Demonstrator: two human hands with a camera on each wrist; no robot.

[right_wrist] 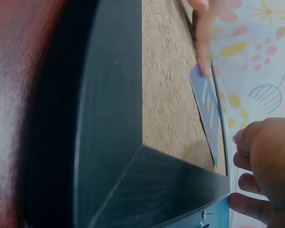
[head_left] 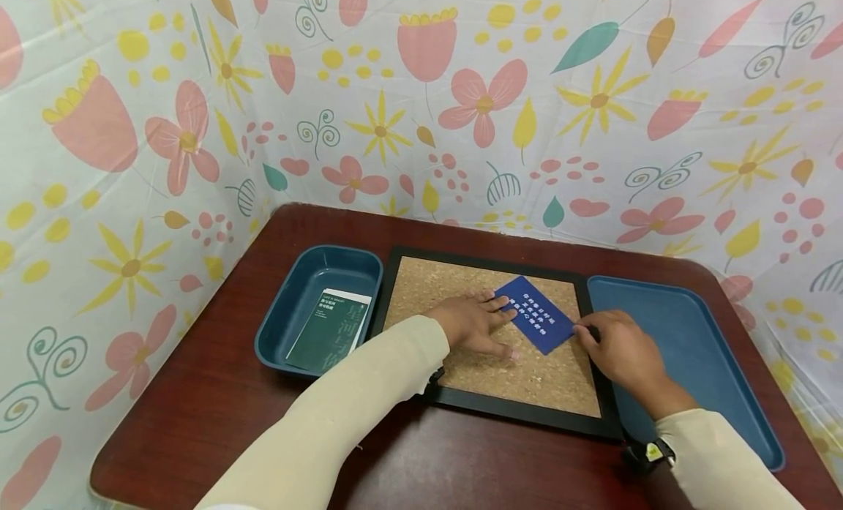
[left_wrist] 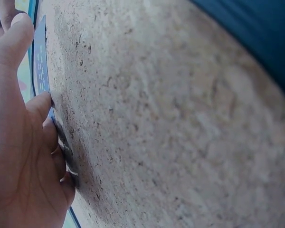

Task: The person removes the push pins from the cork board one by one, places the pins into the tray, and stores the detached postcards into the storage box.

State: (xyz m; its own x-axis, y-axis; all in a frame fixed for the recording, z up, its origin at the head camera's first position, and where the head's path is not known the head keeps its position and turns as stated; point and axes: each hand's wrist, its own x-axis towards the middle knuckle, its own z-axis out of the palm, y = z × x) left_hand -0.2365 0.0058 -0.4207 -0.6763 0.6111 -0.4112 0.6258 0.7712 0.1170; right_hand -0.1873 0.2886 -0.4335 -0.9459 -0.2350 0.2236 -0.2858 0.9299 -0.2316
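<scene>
A blue card [head_left: 535,314] with white writing lies slantwise on the cork board [head_left: 421,279]. My left hand [head_left: 470,323] is spread flat over the cork, and its fingertips press the card's left corner. In the right wrist view a finger of that hand rests on the card's [right_wrist: 206,102] far end. My right hand [head_left: 622,349] is at the card's right corner, thumb and fingertip brought together. They appear to pinch a tiny pin, mostly hidden by the fingers. The right wrist view shows this hand's [right_wrist: 266,166] other fingers curled.
A deep blue tray [head_left: 273,327] on the left holds dark green printed matter [head_left: 329,331]. The flat blue tray [head_left: 691,349] stands right of the board; small pins [right_wrist: 205,219] show in it. The board has a raised black frame [head_left: 520,415]. A flowered cloth [head_left: 421,129] hangs behind the table.
</scene>
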